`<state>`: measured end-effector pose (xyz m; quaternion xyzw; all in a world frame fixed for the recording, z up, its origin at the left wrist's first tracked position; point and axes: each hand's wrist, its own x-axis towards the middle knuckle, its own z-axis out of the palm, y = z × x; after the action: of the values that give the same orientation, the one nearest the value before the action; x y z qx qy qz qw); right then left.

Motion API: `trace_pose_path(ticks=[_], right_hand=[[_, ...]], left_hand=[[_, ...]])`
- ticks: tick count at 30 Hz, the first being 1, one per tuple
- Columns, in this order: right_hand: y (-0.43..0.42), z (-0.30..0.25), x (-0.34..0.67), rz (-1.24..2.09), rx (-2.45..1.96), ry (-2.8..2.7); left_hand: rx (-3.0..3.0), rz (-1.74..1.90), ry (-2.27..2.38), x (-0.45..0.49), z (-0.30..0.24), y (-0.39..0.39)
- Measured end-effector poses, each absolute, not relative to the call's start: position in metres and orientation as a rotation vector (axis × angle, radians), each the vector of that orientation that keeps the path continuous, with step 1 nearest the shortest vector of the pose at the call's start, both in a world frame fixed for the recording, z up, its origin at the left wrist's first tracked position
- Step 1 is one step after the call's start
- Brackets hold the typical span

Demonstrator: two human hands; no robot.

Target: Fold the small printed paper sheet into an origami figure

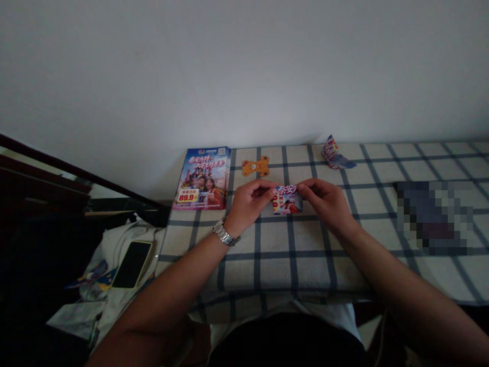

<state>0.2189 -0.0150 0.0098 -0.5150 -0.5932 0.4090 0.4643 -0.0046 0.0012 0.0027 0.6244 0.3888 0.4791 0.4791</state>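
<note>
A small folded piece of glossy printed leaflet [287,200] sits at the middle of the table, printed with red characters and a photo. My left hand [250,201] pinches its left edge, and my right hand [324,202] holds its right edge, with both hands' fingers over the paper. A metal wristwatch [225,232] circles my left wrist. Just beyond my left hand lies a flat colourful brochure [201,178], and an orange cut-out paper bear [255,166] lies above my hands. A crumpled leaflet scrap [334,154] rests near the wall.
A white cloth with dark checks [290,260] covers the table, which meets a white wall at the back. A pixelated patch [434,218] hides something on the right. A smartphone [132,264] lies on white fabric left of the table, beside dark furniture [38,188].
</note>
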Motion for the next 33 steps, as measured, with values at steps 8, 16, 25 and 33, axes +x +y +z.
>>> trace_pose_path(ticks=[8, 16, 25, 33], right_hand=[[-0.0154, 0.0087, 0.2191, 0.997, -1.282, -1.467], [-0.0146, 0.0046, 0.2178, 1.135, -1.205, -1.354], [-0.0132, 0.0064, 0.2159, 1.180, -1.213, -1.356], [-0.0147, 0.0105, 0.2128, 1.207, -1.251, -1.397]], left_hand=[[1.525, 1.185, 0.947, -0.0052, 0.0002, 0.0026], [1.545, 1.215, 0.988, -0.0063, 0.0002, 0.0021], [1.558, 1.214, 0.976, -0.0056, -0.0001, 0.0013], [1.546, 1.197, 0.937, -0.0037, 0.0017, 0.0007]])
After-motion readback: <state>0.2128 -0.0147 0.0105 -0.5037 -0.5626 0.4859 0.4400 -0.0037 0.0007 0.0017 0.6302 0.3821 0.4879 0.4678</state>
